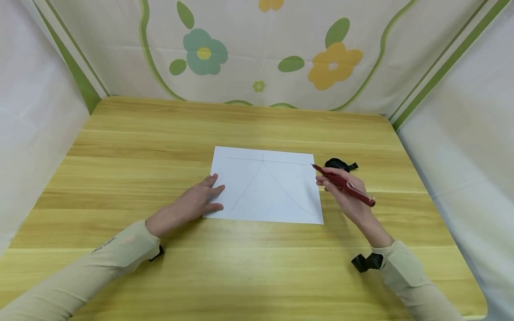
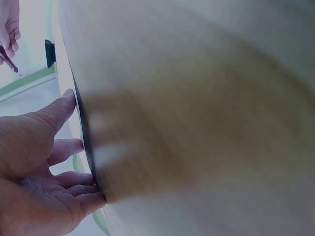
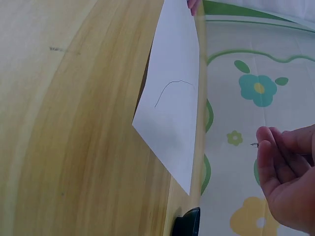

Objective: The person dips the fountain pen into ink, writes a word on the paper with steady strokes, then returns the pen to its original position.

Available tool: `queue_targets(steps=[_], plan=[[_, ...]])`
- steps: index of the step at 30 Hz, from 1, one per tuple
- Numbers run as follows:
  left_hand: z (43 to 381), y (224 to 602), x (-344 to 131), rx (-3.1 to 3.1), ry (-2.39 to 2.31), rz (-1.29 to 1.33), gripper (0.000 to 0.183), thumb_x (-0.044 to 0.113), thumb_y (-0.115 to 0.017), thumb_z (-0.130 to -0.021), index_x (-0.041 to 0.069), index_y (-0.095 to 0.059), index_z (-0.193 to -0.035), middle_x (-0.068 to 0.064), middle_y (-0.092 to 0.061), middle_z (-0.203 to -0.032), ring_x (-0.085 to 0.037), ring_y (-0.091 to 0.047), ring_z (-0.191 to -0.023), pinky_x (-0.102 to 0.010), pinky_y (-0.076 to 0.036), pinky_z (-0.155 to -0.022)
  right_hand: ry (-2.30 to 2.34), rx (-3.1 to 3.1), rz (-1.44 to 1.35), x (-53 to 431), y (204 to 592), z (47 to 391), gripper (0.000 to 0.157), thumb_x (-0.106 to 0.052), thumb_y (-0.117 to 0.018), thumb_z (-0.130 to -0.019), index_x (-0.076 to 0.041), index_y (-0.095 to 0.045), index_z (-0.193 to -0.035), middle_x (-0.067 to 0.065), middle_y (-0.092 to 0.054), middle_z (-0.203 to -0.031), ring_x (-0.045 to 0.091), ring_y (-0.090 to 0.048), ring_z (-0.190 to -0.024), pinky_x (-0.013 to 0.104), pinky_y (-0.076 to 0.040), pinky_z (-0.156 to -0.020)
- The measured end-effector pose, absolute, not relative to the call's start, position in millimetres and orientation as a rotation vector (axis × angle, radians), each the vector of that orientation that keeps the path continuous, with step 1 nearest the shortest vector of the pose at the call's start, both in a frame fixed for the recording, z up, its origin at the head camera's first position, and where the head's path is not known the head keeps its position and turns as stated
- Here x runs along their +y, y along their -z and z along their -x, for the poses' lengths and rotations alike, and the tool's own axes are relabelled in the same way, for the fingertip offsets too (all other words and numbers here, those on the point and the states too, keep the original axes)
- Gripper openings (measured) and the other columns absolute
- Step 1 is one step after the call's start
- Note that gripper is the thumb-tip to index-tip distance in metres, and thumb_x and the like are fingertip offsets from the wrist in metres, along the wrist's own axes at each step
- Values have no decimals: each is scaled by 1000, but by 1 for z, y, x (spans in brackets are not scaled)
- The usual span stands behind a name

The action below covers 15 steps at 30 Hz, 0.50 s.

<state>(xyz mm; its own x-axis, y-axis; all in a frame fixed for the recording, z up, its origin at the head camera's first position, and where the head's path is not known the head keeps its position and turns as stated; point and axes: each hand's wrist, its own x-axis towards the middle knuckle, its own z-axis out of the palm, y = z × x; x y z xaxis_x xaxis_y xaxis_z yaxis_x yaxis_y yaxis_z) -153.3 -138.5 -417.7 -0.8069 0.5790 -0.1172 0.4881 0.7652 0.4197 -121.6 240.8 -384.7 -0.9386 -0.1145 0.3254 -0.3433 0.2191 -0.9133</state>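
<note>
A white sheet of paper (image 1: pixel 277 191) lies on the wooden table, bearing thin pen lines: one nearly horizontal line, a short upright stroke and two curves spreading downward. My left hand (image 1: pixel 196 196) rests on the sheet's left edge with fingers spread. In the left wrist view, the left hand's fingertips (image 2: pixel 69 93) touch along that edge. My right hand (image 1: pixel 346 196) holds a dark red pen (image 1: pixel 341 182) near the sheet's right edge. Its tip points left and, in the right wrist view, the right hand (image 3: pixel 290 167) appears raised off the paper.
A rounded black object with a short tab (image 1: pixel 336 164) sits on the table just beyond my right hand. Floral cloth (image 1: pixel 257 53) hangs along the table's back edge, with pale cloth at both sides. A black wrist-worn device (image 1: pixel 365 263) shows under the right sleeve.
</note>
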Motion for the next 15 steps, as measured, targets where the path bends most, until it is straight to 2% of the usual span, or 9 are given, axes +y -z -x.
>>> queue_targets(steps=[4,9,15], plan=[[153,417,-139,2719,-559,-835,55,25,-68,-87,-4,-52,-131,-32,-30,-147,-47,-31,-136,-54,-39,-103,-1869,-2195,-530,239,385,120,32,19,-50,-87,22,-51,-118,-3,-72,-104,8,-71,-90,18,-55,-74],[153,415,-139,2717,-569,-839,55,25,-68,-87,-4,-53,-131,-32,-31,-147,-47,-31,-136,-55,-39,-103,-1959,-2103,-519,245,389,121,33,14,-45,-92,16,-52,-124,1,-71,-112,11,-70,-97,20,-55,-77],[152,415,-139,2709,-551,-836,55,26,-67,-88,-4,-52,-132,-32,-30,-147,-47,-31,-136,-55,-39,-103,-2015,-1728,-580,247,391,127,27,17,-45,-89,24,-52,-115,18,-70,-107,21,-71,-93,28,-56,-79]])
